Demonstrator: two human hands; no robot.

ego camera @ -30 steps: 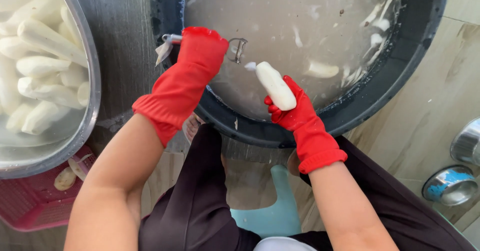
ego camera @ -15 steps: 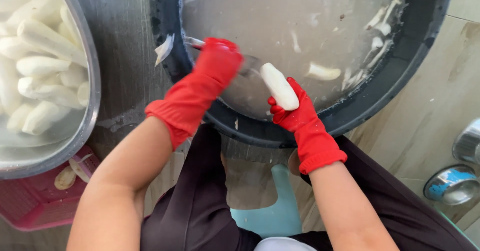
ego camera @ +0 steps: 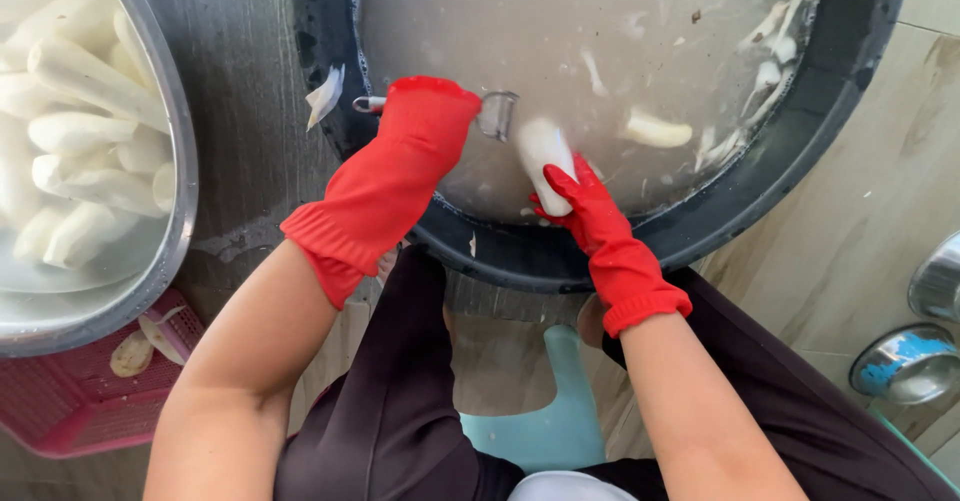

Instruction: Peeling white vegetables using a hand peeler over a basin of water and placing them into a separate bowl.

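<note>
Over the dark round basin (ego camera: 800,111) of cloudy water, both hands wear red rubber gloves: the left hand (ego camera: 425,126) is fisted around a metal peeler (ego camera: 490,113), forearm slanting up from the lower left, its blade end just beside the one peeled white root (ego camera: 545,151) that the right hand (ego camera: 585,206) grips from below with fingers curled, the root's far end dipping at the water's surface. Beside them on the left, one steel bowl (ego camera: 180,191) holds a heap of peeled roots (ego camera: 80,151) too many to count, above one pink basket (ego camera: 60,411).
</note>
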